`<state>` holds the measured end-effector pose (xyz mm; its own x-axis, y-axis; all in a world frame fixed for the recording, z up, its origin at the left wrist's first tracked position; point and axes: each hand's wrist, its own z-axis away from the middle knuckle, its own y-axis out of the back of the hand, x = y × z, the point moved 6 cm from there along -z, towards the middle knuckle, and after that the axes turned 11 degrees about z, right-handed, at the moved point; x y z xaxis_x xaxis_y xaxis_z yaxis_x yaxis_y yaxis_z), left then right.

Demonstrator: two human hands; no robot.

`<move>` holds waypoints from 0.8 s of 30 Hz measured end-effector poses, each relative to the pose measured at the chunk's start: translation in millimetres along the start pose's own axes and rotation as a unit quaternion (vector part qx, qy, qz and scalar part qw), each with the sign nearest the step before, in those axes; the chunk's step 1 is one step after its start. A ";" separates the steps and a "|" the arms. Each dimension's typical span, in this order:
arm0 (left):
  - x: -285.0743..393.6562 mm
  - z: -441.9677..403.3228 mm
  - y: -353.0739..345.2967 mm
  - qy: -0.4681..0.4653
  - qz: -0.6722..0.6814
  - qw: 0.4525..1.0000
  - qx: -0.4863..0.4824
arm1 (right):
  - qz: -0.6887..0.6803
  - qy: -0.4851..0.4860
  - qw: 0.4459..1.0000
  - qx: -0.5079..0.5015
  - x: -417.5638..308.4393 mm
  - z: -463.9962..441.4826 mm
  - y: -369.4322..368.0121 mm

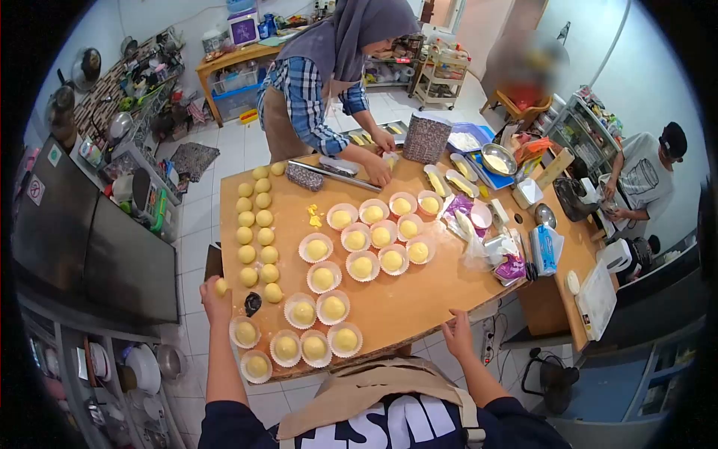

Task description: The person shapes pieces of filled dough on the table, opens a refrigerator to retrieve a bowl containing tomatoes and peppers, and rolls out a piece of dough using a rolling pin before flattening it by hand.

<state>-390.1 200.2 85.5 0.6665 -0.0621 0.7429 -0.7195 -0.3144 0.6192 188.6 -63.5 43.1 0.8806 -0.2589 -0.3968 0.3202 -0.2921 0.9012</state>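
My left hand (217, 301) is at the left edge of the wooden table, its fingers closed around a pale yellow dough ball (221, 286). To its right, two columns of round dough balls (247, 255) run along the table's left side. Near that hand lies a small crumpled black item (253, 302). Off the table's front right edge hovers my right hand (458, 333), its fingers apart and nothing visible in it. Between my hands, several dough balls sit in white paper cups (302, 312), with more cups (362, 265) grouped across the middle of the table (404, 307).
Across the table a co-worker (321, 82) handles something small beside a metal tray (336, 173). Wrappers, bags and a metal bowl (499, 159) crowd the right side. Another person (647, 172) stands at the far right. A dark fridge (90, 239) is on the left.
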 end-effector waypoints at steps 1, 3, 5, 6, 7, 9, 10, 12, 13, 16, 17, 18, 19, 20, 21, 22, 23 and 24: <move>18.3 5.9 -2.4 -0.039 0.023 0.999 0.006 | -0.007 -0.014 1.000 -0.021 3.5 -6.1 -3.0; 59.4 30.8 -36.8 -0.078 0.078 0.992 -0.064 | -0.027 -0.027 0.998 -0.049 7.6 -23.3 -1.9; 116.4 69.1 -80.3 -0.046 0.111 0.978 -0.170 | -0.055 -0.026 0.996 -0.066 4.6 -42.8 2.3; 128.7 91.4 -112.2 -0.020 0.170 0.957 -0.232 | -0.064 -0.026 0.995 -0.068 5.2 -51.7 2.1; 143.2 116.3 -142.8 -0.053 0.143 0.943 -0.296 | -0.073 -0.024 0.994 -0.071 6.0 -61.5 1.3; 198.2 158.3 -175.3 -0.106 0.137 0.929 -0.326 | -0.084 -0.007 0.993 -0.086 11.0 -77.5 -3.7; 213.8 173.5 -196.4 -0.099 0.129 0.921 -0.353 | -0.086 0.009 0.991 -0.097 14.9 -83.8 -8.1; 236.3 195.8 -239.0 -0.095 0.131 0.910 -0.381 | -0.083 0.055 0.988 -0.114 24.6 -97.4 -17.1; 246.7 207.1 -259.2 -0.099 0.139 0.907 -0.385 | -0.079 0.082 0.986 -0.121 29.9 -101.3 -21.7; 265.9 222.3 -307.1 -0.095 0.115 0.905 -0.398 | -0.084 0.133 0.977 -0.145 37.5 -120.9 -12.9; 268.9 224.4 -318.6 -0.087 0.098 0.907 -0.400 | -0.089 0.148 0.972 -0.158 39.3 -128.6 -8.2; 275.6 223.0 -324.1 -0.099 0.034 0.907 -0.408 | -0.088 0.160 0.973 -0.143 44.7 -139.7 -6.2; 280.3 222.2 -325.4 -0.103 -0.029 0.906 -0.410 | -0.087 0.179 0.971 -0.133 47.4 -150.9 -5.8; 281.6 223.6 -326.7 -0.101 -0.090 0.902 -0.410 | -0.085 0.201 0.968 -0.126 48.2 -162.3 -5.8; 284.5 225.3 -325.1 -0.122 -0.072 0.922 -0.360 | -0.094 0.212 0.964 -0.129 48.4 -176.3 -5.6; 284.8 230.5 -322.5 -0.142 -0.056 0.940 -0.306 | -0.102 0.224 0.960 -0.132 46.5 -193.3 -5.4; 285.0 236.3 -317.9 -0.163 -0.044 0.953 -0.252 | -0.113 0.235 0.956 -0.134 41.7 -211.7 -6.9; 281.9 246.9 -320.7 -0.161 -0.055 0.942 -0.289 | -0.103 0.255 0.952 -0.137 34.1 -230.3 -10.7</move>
<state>76.8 49.7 33.5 0.7015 -0.3727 0.6074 -0.5663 0.2260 0.7926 295.7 142.8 60.0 0.8222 0.2781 -0.4967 0.5216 -0.0186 0.8530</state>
